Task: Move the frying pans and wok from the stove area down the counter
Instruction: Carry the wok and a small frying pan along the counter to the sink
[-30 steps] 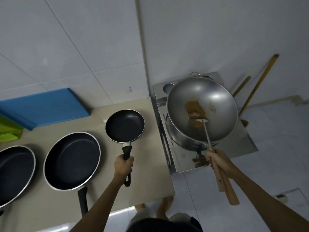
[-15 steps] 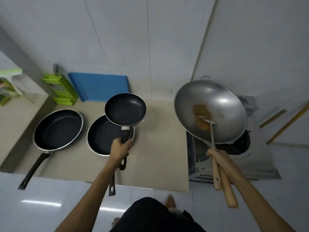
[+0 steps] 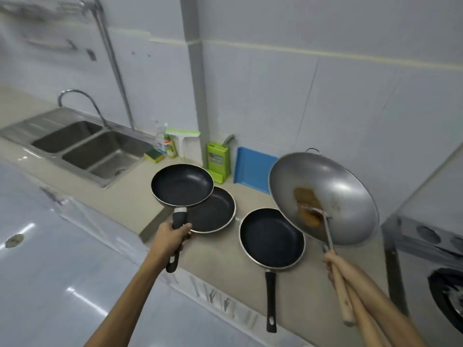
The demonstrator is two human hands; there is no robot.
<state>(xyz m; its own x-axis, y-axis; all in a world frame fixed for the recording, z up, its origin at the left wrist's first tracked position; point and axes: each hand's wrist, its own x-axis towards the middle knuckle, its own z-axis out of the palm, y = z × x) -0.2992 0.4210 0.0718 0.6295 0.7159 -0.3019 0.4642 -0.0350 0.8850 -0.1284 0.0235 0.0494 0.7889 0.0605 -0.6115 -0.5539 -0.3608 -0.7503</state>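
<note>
Left hand [image 3: 170,237] in a closed grip on small pan [image 3: 182,185] above the desk [image 3: 220,261], right hand [image 3: 337,265] clamped on wok [image 3: 333,191] and ladle [image 3: 325,221] handles, wok tilted over the desk, two pans [image 3: 271,237] resting below.

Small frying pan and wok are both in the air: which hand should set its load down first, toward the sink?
Left. The left hand holds the small frying pan nearest the bare counter beside the sink. The right hand carries wok plus spatula, farther away.
</note>
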